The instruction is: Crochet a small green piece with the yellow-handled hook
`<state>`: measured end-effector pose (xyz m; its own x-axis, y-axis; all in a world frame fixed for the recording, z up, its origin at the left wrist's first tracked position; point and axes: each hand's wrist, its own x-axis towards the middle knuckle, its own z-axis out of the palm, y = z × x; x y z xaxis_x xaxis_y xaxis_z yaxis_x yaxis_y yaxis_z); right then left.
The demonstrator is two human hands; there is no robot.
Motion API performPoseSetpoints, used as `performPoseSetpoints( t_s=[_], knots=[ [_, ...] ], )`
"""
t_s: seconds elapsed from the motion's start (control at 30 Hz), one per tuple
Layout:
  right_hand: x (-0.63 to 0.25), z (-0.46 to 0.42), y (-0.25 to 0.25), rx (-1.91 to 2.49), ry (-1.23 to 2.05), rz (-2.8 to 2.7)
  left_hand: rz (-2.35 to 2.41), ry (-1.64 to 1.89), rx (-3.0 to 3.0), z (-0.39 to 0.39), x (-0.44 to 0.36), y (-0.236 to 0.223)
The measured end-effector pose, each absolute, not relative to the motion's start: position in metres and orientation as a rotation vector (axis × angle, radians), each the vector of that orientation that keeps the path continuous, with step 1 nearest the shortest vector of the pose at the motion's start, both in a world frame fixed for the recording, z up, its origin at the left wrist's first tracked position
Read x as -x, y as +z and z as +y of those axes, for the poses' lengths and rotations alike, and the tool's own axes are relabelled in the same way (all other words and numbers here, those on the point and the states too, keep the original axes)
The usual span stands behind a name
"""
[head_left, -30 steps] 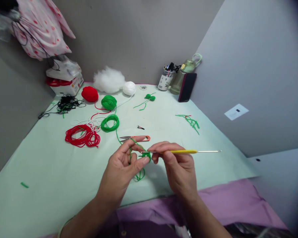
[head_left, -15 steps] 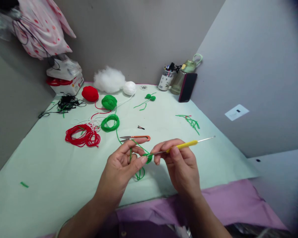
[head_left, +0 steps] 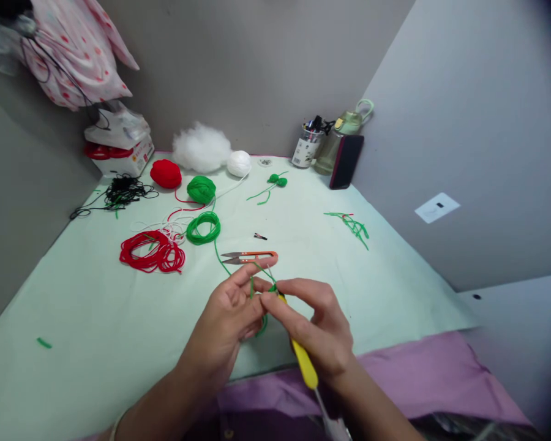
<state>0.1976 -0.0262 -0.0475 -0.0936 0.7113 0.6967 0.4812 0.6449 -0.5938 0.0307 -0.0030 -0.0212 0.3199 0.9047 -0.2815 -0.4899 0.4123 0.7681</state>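
My left hand [head_left: 232,312] pinches a small green crochet piece [head_left: 272,288], mostly hidden by fingertips. Green yarn runs over its raised index finger and down to the table. My right hand [head_left: 316,324] is closed on a double-ended crochet hook with a yellow handle [head_left: 305,364]. The handle slants down toward me, and the hook's upper metal end [head_left: 270,270] shows above the green piece. Both hands' fingertips meet at that piece. Just beyond my left index finger lie orange thread snips [head_left: 252,256] with their blades apart.
Green [head_left: 201,190], red [head_left: 166,174] and white yarn balls [head_left: 239,163] sit at the back beside white stuffing [head_left: 202,148]. Loose red yarn [head_left: 149,252] and a green coil [head_left: 203,228] lie left. A phone [head_left: 347,162] leans against a bottle [head_left: 329,152]. Green scraps [head_left: 356,229] lie right.
The hook has swung from pointing up to the right to slanting down toward me. My right hand has moved left and lower, its fingertips now against the green piece.
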Motion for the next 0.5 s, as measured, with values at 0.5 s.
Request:
performPoseSetpoints(
  t_s=[0.5],
  knots=[
    [-0.19,-0.019,-0.046,0.894,0.459,-1.561,0.867,1.115,-0.704,-0.004,-0.034,-0.026]
  ],
)
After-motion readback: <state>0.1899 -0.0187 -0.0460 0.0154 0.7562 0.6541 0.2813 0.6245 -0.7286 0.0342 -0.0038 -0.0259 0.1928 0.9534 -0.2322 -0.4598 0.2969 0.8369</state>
